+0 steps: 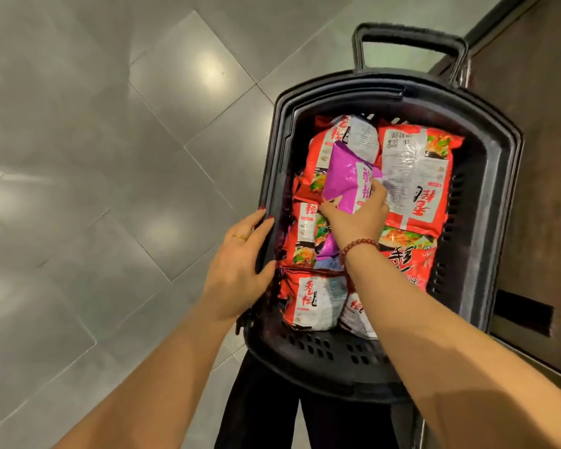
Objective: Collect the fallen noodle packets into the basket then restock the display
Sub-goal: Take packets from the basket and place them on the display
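Note:
A black plastic basket stands in front of me, filled with several red noodle packets and a few purple ones. My left hand grips the basket's left rim, thumb inside. My right hand reaches into the basket and holds a purple noodle packet lying on top of the red ones, thumb on its left side and fingers over its right. A red bead bracelet sits on that wrist.
Grey floor tiles fill the left side. The basket's pull handle sticks up at the far end. A dark brown surface runs along the right, touching the basket. My dark trousers show below the basket.

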A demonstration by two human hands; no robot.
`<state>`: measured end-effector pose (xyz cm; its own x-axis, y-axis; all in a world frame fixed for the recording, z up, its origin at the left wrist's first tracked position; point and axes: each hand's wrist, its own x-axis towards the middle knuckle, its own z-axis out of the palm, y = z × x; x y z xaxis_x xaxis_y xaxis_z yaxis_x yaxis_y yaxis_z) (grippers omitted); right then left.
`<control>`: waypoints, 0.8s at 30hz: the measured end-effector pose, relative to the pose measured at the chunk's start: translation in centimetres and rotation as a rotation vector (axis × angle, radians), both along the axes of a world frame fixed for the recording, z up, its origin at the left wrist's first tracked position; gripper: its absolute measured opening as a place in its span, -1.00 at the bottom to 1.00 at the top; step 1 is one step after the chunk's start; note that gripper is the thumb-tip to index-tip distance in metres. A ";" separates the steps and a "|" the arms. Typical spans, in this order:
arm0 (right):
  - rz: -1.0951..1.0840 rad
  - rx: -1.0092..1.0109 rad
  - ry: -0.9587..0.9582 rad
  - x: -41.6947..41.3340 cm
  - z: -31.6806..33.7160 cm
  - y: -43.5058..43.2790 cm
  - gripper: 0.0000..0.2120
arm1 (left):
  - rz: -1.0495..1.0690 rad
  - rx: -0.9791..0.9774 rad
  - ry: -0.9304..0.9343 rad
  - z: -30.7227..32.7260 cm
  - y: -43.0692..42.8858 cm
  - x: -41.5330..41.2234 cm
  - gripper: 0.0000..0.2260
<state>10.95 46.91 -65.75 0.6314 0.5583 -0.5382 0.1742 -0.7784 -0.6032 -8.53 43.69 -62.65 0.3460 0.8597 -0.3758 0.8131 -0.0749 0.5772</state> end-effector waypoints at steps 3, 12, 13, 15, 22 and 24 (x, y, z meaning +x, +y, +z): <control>-0.129 0.125 0.327 2.4 1.5 -1.9 -0.21 | 0.021 -0.046 0.061 1.0 0.5 0.5 -0.40; -0.507 0.338 1.153 6.2 5.8 -6.5 -0.69 | 0.341 -0.578 -0.559 5.0 2.1 6.5 -0.30; -0.489 0.346 1.185 6.2 5.5 -6.6 -0.51 | 0.389 -0.720 -0.640 5.0 2.3 7.0 -0.26; -0.392 0.335 1.185 5.8 5.2 -6.4 -0.42 | 0.422 -0.894 -0.759 4.2 2.5 7.8 -0.28; -0.030 0.214 0.676 7.7 3.9 -4.9 -0.51 | 0.687 -0.929 -0.822 2.0 2.7 8.8 -0.47; -0.077 0.216 0.383 9.5 3.1 -4.1 -0.59 | 0.740 -0.891 -0.784 1.7 2.7 8.6 -0.46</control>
